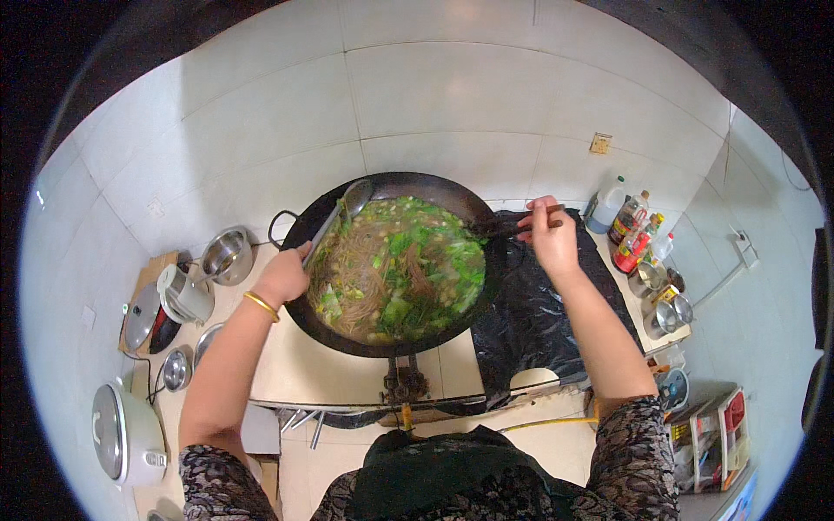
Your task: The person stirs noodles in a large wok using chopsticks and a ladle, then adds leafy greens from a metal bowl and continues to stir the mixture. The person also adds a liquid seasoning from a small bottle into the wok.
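Observation:
A large black wok [391, 352] holds brown noodles [355, 277] and leafy greens [466, 260] in broth. At its left side, my left hand [284, 273] grips the handle of a metal ladle [357, 197], whose bowl rests near the wok's back left rim. Past the right rim, my right hand [550, 234] holds a pair of dark chopsticks [508, 226], which reach left over the wok's edge. Their tips are hard to make out against the dark wok.
Black plastic sheeting [534, 319] covers the counter right of the wok. Sauce bottles [635, 241] and metal cups [663, 317] line the right side. A steel bowl [242, 267], a white electric pot [189, 296] and a rice cooker [137, 433] stand left. The gas stove valve [405, 384] sits in front.

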{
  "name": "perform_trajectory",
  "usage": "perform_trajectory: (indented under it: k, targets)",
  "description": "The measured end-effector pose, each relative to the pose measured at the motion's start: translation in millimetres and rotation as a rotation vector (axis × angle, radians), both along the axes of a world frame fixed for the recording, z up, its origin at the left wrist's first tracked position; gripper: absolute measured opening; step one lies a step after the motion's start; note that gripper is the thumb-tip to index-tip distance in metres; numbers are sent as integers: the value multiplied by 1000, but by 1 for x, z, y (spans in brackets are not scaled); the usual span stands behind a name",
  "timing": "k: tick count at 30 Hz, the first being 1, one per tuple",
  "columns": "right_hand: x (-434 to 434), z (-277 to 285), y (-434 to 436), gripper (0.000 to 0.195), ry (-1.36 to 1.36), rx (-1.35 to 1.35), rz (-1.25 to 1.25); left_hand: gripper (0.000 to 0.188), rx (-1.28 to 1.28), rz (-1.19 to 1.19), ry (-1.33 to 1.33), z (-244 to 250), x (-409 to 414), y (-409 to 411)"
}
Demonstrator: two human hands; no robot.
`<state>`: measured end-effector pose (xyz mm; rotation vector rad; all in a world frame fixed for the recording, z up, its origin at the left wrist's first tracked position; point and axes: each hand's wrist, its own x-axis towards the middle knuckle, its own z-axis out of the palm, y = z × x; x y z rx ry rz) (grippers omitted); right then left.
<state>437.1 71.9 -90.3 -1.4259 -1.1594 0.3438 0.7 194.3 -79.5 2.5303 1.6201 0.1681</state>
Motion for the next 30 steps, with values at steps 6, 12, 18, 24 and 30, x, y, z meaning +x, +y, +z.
perform_trajectory:
  k: [6, 12, 18, 24, 30]
  targets:
    - [-17, -48, 31, 26, 290, 50, -32, 65, -40, -73, 103, -44, 48, 27]
    - [-39, -55, 28, 32, 332, 19, 57, 66, -12, -201, 192, -29, 66, -2]
    - [-51, -27, -15, 32, 337, -19, 271, 65, 78, -310, 245, 29, 21, -61]
    - [-39, 6, -62, 31, 313, -114, 440, 61, 49, -242, 377, 82, -38, -133]
    - [-29, 25, -70, 28, 120, -67, 357, 60, 64, -168, 462, 74, -73, -170]
